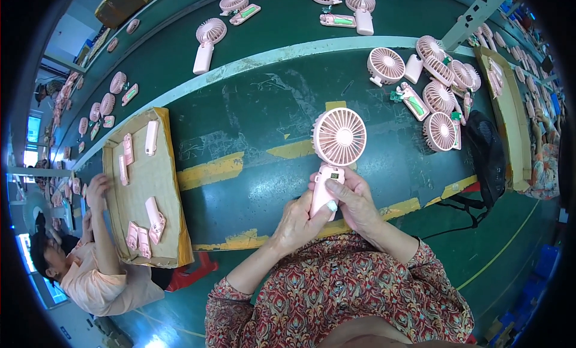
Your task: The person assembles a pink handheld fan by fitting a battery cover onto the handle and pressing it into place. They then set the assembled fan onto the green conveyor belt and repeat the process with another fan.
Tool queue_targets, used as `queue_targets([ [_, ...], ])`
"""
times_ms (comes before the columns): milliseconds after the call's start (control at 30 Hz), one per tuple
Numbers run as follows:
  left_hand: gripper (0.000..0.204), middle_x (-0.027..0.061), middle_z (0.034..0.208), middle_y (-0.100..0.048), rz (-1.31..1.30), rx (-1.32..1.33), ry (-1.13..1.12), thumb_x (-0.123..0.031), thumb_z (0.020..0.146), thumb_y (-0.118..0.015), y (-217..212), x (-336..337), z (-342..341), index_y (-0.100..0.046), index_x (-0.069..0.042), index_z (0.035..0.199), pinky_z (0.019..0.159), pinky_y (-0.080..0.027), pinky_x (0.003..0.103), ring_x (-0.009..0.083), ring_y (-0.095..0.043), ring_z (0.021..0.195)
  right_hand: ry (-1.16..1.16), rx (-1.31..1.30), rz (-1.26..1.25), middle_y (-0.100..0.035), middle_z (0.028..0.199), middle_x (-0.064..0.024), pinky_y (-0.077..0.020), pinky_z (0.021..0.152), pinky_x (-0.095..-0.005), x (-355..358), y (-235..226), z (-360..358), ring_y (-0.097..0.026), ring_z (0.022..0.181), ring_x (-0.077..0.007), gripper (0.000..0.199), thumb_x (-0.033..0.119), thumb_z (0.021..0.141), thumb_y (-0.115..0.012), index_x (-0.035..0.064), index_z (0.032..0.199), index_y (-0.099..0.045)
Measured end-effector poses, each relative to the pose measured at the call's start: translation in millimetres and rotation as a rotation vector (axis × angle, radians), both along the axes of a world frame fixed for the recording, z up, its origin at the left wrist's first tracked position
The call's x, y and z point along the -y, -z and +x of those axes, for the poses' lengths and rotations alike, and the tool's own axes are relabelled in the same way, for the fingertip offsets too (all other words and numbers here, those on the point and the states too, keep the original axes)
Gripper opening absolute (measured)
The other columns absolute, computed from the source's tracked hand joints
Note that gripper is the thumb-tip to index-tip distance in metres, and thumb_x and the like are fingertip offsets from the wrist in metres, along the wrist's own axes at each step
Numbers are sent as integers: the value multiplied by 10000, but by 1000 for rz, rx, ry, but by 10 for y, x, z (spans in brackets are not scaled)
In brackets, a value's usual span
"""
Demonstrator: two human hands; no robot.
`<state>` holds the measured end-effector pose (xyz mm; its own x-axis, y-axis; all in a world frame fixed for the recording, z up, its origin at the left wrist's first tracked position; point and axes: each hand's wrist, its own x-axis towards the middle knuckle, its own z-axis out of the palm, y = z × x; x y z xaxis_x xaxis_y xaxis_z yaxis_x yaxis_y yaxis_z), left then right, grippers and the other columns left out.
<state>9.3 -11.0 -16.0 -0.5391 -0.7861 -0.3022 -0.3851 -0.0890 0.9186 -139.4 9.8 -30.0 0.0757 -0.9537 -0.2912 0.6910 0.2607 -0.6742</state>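
In front of me, above the near edge of the green bench, I hold a pink handheld fan [340, 136] upright by its handle. The round grille faces up toward me, and a small dark display shows on the handle. My left hand [298, 219] is closed round the lower handle from the left, something whitish on its thumb tip. From the right, my right hand [355, 205] grips the same handle, its thumb lying just below the display. Fingers behind the handle are mostly hidden.
A shallow cardboard box [171, 186] with several pink handle shells stands at the left. Half-assembled fans [440, 96] with green parts cluster at the right, near a black bag [485, 150]. A co-worker [99, 276] sits beyond the box. A pale rail [288, 52] crosses the bench.
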Motion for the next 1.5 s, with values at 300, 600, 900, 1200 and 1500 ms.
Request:
queue_targets([
  [300, 202, 72, 796, -640, 222, -267, -225, -157, 896, -550, -94, 586, 288, -541, 10, 1009, 531, -473, 212, 87, -573, 592, -197, -304, -137, -601, 1102, -101, -468, 877, -293, 517, 83, -110, -569, 1042, -162, 363, 183, 941, -518, -18, 1238, -463],
  [600, 281, 226, 728, -630, -1044, 788, -650, -258, 821, -588, -514, 2472, 1041, -578, -63, 1023, 623, -488, 489, 403, -624, 693, -60, -973, -282, -640, 833, -96, -519, 572, -268, 974, 339, -182, -624, 607, -139, 201, 87, 930, -478, -5, 1090, -556],
  [900, 397, 172, 1082, -548, -1144, 1138, -484, -216, 778, -647, 166, 3742, 1279, -546, -41, 1120, 830, -475, 428, 318, -550, 1008, -131, -994, -261, -647, 832, -98, -514, 580, -281, 1059, 301, -214, -626, 613, -159, 202, 62, 916, -471, 6, 1090, -557],
  [1200, 359, 167, 1168, -536, -1365, 726, -132, -67, 733, -579, 354, 4524, -422, -533, -1, 1084, 859, -446, 425, 312, -534, 1020, -88, -956, -342, -657, 796, -91, -523, 567, -272, 1062, 405, -195, -636, 611, -144, 177, 88, 903, -536, 34, 1065, -584],
  [1500, 241, 244, 783, -612, -962, 353, -135, -107, 810, -532, 42, 4024, -555, -577, 10, 1016, 690, -441, 485, 409, -593, 739, -118, -968, -299, -654, 809, -99, -513, 627, -321, 1027, 367, -212, -637, 666, -202, 197, 135, 926, -498, 54, 1093, -566],
])
